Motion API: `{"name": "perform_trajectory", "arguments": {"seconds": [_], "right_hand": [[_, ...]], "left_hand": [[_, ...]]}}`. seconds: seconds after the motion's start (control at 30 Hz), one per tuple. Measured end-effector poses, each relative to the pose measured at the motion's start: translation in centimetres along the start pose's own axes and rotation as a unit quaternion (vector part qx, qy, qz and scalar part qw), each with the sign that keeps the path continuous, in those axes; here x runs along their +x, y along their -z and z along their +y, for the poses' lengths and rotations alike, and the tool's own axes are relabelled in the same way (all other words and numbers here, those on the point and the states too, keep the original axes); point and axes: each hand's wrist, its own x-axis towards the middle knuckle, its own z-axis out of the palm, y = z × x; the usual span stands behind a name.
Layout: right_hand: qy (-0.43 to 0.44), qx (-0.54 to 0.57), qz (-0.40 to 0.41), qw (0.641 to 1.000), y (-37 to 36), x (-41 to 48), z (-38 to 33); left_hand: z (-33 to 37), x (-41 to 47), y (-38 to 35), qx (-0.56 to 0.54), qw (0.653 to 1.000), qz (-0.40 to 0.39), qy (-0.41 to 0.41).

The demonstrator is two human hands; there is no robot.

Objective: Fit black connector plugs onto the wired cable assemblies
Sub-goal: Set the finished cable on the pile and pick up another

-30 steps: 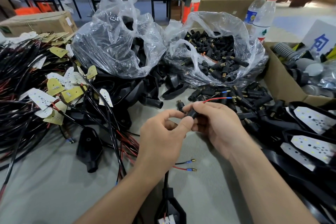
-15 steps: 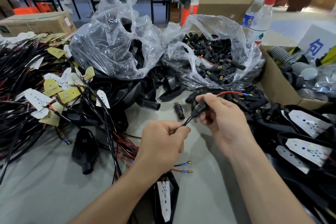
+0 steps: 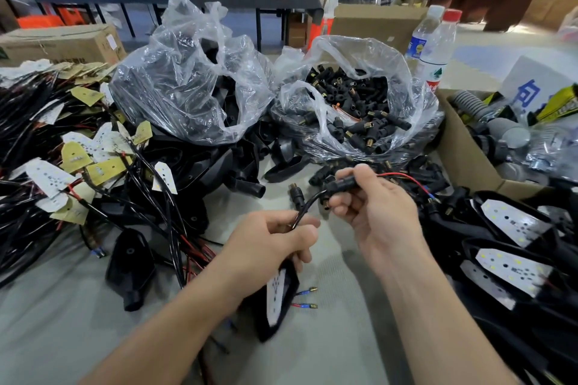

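My right hand (image 3: 372, 212) pinches a black connector plug (image 3: 339, 187) that sits on a black cable (image 3: 308, 206). Red and blue wire ends (image 3: 409, 180) stick out past the plug to the right. My left hand (image 3: 272, 244) grips the same cable lower down, and a black housing with a white LED board (image 3: 276, 297) hangs below it. A clear bag of loose black plugs (image 3: 353, 109) stands behind my hands. Some plugs (image 3: 295, 194) lie loose on the table.
A second clear bag of black housings (image 3: 187, 84) stands at the back left. Tangled cable assemblies with boards (image 3: 62, 166) fill the left side. Finished housings (image 3: 513, 244) pile at the right beside a cardboard box (image 3: 463, 153). Two water bottles (image 3: 438, 44) stand behind.
My hands have drawn apart. The left hand slid down the cable toward me while the right hand carried the plug up and to the right, so more cable shows between them.
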Motion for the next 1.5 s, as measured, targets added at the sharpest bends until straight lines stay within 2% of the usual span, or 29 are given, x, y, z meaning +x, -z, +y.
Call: {"name": "perform_trajectory", "arguments": {"seconds": [0.1, 0.2, 0.27, 0.4, 0.6, 0.73, 0.8, 0.9, 1.07, 1.27, 1.5], "right_hand": [[0.047, 0.072, 0.052, 0.995, 0.6, 0.4, -0.6], [0.061, 0.059, 0.065, 0.994, 0.8, 0.5, -0.6], [0.055, 0.018, 0.059, 0.997, 0.8, 0.4, -0.4], [0.025, -0.054, 0.011, 0.998, 0.8, 0.1, -0.2], [-0.053, -0.098, -0.101, 0.989, 0.2, -0.5, -0.1], [-0.052, -0.122, -0.135, 0.982, -0.6, -1.0, 0.4], [-0.055, -0.110, -0.153, 0.980, -0.5, -1.1, 0.3], [-0.060, -0.093, -0.159, 0.981, -0.2, -1.1, 0.1], [-0.044, -0.043, -0.089, 0.994, -0.2, -0.6, 0.2], [-0.032, -0.013, -0.068, 0.997, 0.4, 0.1, 0.0], [-0.044, -0.021, -0.114, 0.992, 1.0, 0.0, -0.3]], "left_hand": [[0.4, 0.0, 1.4, -0.085, 0.994, -0.065, 0.016], [0.6, 0.1, 1.7, -0.172, 0.984, -0.018, 0.040], [0.5, 0.1, 1.5, -0.173, 0.985, 0.002, 0.030], [0.4, -0.2, 1.2, -0.132, 0.990, -0.040, 0.007], [0.3, -0.4, 1.2, -0.145, 0.989, -0.031, -0.004], [0.3, -0.4, 0.8, -0.172, 0.985, 0.015, -0.026], [0.3, -0.3, 0.6, -0.160, 0.985, 0.052, -0.044], [0.2, -0.1, 0.4, -0.074, 0.989, 0.110, -0.061], [-0.1, -0.1, 0.1, 0.024, 0.982, 0.182, -0.050], [0.2, -0.2, 0.4, -0.081, 0.984, 0.156, -0.025], [0.6, -0.5, 0.6, -0.044, 0.994, 0.079, -0.054]]}}
